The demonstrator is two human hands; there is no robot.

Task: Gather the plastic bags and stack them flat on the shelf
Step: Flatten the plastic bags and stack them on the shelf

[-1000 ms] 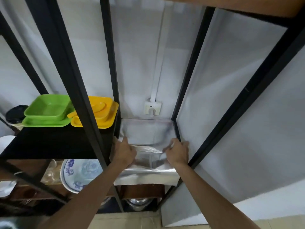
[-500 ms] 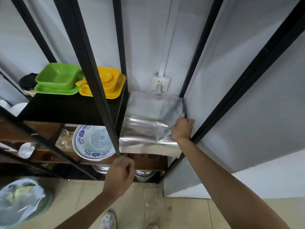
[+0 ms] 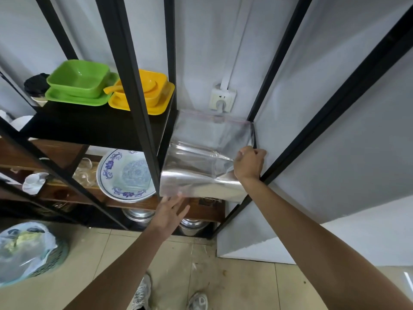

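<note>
Plastic bags (image 3: 201, 157) lie stacked on the narrow right shelf (image 3: 251, 130), overhanging its near edge. Right hand (image 3: 249, 163) pinches their right edge, likely to pin them. Left hand (image 3: 171, 211), fingers spread and holding nothing, reaches toward the overhang, probably to flatten it.

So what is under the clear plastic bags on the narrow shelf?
The clear plastic bags cover the narrow shelf, so its surface is mostly hidden; their front edge overhangs. On a lower wooden shelf something shows that cannot be identified, with metal pots below.
</note>
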